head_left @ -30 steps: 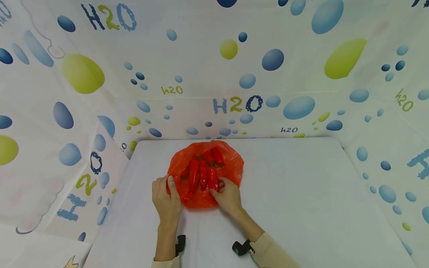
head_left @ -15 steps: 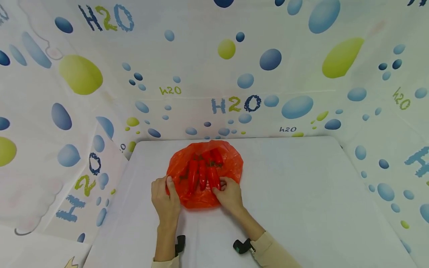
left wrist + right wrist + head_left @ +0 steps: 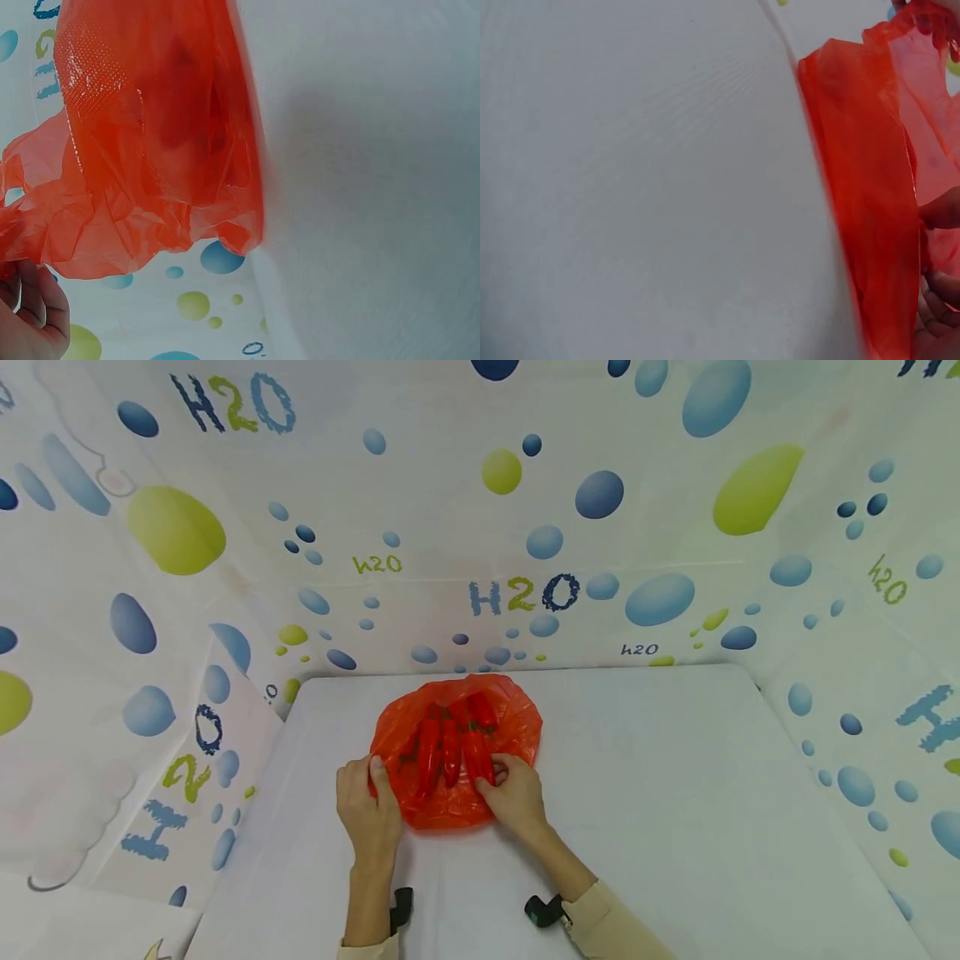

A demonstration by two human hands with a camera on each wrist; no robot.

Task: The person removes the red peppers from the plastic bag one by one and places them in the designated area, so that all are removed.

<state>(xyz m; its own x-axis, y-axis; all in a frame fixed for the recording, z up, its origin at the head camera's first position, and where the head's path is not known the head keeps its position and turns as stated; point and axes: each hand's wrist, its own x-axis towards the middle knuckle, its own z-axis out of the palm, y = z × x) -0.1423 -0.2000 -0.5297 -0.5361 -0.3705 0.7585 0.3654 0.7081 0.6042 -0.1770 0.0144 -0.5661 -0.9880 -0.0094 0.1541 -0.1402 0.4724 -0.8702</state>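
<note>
A crinkled red plastic bag [image 3: 517, 714] lies on the table with its mouth spread open. Several long red chili peppers [image 3: 429, 752] with green stems rest inside it. My left hand [image 3: 369, 810] pinches the bag's left rim between thumb and fingers; in the left wrist view the fingers [image 3: 46, 300] show below the gathered plastic. At the bag's near right side, my right hand [image 3: 517, 795] pinches the lower end of the rightmost front chili pepper [image 3: 476, 752]. In the right wrist view, the bag's side wall [image 3: 870, 187] partly hides that hand.
A white table [image 3: 645, 793] extends around the bag. Behind and beside it stands a white backdrop [image 3: 435, 510] printed with blue and green drops and lettering. A dark wrist camera [image 3: 543, 911] sits by the right sleeve.
My right thumb and fingers have closed on the rightmost front pepper, whose lower end has swung slightly right. The left hand keeps its hold on the rim.
</note>
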